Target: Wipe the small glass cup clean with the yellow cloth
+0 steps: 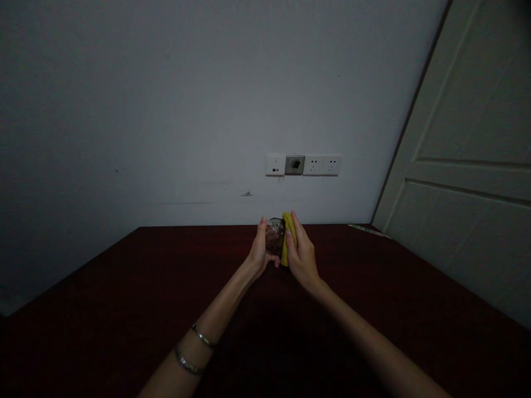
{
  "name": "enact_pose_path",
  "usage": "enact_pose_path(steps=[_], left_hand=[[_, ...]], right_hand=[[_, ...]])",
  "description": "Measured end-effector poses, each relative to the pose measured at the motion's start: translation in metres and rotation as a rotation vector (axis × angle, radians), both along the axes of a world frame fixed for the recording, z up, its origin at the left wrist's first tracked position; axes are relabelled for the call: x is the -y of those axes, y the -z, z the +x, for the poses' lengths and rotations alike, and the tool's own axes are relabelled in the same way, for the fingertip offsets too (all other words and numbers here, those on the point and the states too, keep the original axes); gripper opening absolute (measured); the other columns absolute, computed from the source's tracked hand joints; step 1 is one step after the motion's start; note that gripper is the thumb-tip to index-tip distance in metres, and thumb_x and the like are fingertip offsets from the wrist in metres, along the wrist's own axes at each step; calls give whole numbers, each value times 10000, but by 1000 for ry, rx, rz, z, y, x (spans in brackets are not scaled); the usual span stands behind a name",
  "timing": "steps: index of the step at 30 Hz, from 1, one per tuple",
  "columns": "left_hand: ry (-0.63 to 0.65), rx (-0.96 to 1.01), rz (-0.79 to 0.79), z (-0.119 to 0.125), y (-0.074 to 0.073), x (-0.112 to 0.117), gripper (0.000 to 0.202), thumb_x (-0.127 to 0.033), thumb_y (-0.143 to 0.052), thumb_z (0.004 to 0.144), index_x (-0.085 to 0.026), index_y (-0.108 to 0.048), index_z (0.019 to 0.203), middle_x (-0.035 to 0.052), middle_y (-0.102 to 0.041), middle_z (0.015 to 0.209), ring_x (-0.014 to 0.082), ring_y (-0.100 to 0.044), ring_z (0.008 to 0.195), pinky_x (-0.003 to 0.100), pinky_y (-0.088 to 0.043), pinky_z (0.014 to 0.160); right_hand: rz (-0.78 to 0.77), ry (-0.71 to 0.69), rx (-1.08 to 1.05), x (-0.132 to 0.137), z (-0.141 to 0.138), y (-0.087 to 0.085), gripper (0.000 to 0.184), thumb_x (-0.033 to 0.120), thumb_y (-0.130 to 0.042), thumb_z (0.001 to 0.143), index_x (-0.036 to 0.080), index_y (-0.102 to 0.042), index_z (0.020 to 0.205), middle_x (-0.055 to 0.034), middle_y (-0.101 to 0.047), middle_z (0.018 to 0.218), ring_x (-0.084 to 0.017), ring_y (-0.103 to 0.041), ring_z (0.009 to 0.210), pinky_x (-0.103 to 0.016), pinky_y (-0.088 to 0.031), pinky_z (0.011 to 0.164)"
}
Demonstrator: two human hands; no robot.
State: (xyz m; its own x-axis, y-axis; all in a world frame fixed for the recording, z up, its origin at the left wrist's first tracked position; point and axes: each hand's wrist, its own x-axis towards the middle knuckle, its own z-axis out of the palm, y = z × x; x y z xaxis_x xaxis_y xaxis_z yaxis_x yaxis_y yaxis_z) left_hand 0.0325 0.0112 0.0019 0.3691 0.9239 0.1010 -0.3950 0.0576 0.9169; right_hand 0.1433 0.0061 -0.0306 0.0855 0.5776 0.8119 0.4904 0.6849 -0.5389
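My left hand point(260, 250) is wrapped round a clear, shiny glass-like vessel point(274, 234), whose exact kind I cannot make out in the dim light. Against the vessel's right side lies a folded yellow cloth point(286, 255). Gripping that cloth is my right hand point(303, 255), its thumb and fingers pressed along it. Both hands are close together above the far part of the dark red table. Part of the vessel is covered by my left fingers and the cloth.
The dark red tabletop point(136, 287) reaches back to a pale wall point(186, 110). Wall sockets point(321, 165) sit above its far edge. A panelled door point(468, 166) stands at the right. A thin flat strip point(368, 230) lies at the back right corner.
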Motion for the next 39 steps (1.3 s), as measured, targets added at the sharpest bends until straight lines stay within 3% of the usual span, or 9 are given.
enact_pose_path(steps=[10,20,39], left_hand=[[-70,6,-70,-3,3,-1,576,-638,-289,794,-135,-556,706,-8,-499,508,95,-425,318,197,-277,256],[-82,-42,-26,-2,10,-7,566,-652,-288,786,-151,-513,647,-23,-469,479,81,-387,295,191,-263,254],[-17,-66,-128,-5,18,-14,534,-656,-310,770,-165,-499,678,-20,-484,452,89,-390,289,187,-270,270]], right_hand=[[185,-26,209,7,-1,-2,544,147,-303,916,262,-193,1436,-27,-240,1500,-216,-248,1369,-493,-262,1125],[225,-6,303,7,1,-7,606,90,-318,897,269,-136,1447,-36,-262,1491,-228,-276,1359,-504,-298,1111],[260,-145,576,4,13,-9,650,4,-306,851,209,-134,1443,-64,-220,1498,-230,-209,1377,-500,-294,1112]])
